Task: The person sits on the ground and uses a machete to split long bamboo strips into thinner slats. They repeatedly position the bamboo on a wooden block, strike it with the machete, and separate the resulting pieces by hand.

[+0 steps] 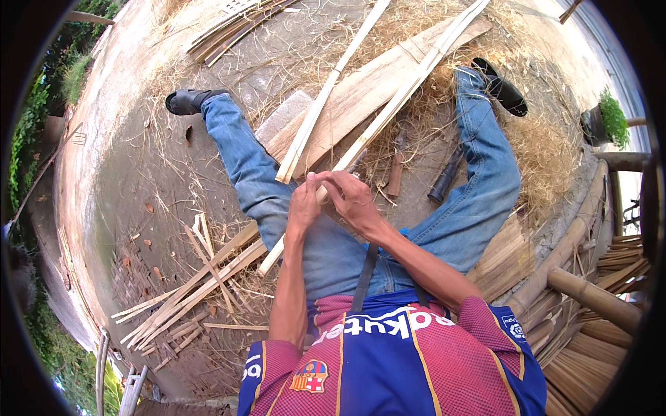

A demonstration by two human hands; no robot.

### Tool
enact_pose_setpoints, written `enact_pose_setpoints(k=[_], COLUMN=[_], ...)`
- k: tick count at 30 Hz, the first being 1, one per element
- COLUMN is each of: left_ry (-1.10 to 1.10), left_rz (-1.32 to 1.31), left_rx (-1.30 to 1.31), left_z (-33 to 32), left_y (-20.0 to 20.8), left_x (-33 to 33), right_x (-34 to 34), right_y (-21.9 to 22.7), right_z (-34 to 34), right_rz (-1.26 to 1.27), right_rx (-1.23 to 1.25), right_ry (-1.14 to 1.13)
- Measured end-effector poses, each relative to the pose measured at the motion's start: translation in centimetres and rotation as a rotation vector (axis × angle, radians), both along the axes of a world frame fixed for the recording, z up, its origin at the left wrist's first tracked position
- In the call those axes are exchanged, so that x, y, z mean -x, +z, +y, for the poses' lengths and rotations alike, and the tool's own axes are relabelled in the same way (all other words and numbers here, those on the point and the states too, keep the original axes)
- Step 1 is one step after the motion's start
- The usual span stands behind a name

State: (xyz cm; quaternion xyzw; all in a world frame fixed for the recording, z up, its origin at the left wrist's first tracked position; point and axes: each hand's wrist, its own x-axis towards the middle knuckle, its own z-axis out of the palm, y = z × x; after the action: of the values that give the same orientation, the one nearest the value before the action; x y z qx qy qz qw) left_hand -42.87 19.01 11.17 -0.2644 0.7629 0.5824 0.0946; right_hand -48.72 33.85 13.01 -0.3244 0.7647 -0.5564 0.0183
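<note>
I sit with my legs in blue jeans spread on the ground. A long pale bamboo strip (pixel 409 83) runs from my lap up to the top right. My left hand (pixel 303 206) and my right hand (pixel 352 197) both close around it where it crosses above my lap, thumbs on top, touching each other. The strip's lower end (pixel 272 255) sticks out to the left below my hands. A second bamboo strip (pixel 326 97) lies beside it, over a wide flat board (pixel 361 97).
Two knives or chopping tools (pixel 396 170) (pixel 445 177) lie on the ground between my legs. A heap of split bamboo strips (pixel 194 284) lies to the left. Dry shavings (pixel 541 152) cover the ground at right. Thick bamboo poles (pixel 590 295) frame the right side.
</note>
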Motion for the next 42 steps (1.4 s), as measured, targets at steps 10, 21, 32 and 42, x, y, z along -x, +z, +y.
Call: enact_pose_setpoints(k=[10,21,32,42], left_ry=[-0.059,0.053,-0.017,-0.050], left_rz=[0.149,0.071,-0.035,0.068], left_rx=[0.369,0.213,-0.139,-0.144], left_z=[0.7,1.3,-0.6,-0.3], left_y=[-1.8,-0.4,-0.9,0.2], left_x=[-0.6,-0.3,-0.3,-0.1], right_x=[0.9,-2.7,-4.6,-3.8], right_y=[-1.9,-2.7,-2.3,-3.7], right_z=[-3.8,-0.9,-0.4,-0.1], right_rz=[-0.439,-0.764,-0.393,-0.473], right_rx=[0.013,0.088,-0.040,-0.050], right_ry=[-0.142,-0.170,0.040,-0.114])
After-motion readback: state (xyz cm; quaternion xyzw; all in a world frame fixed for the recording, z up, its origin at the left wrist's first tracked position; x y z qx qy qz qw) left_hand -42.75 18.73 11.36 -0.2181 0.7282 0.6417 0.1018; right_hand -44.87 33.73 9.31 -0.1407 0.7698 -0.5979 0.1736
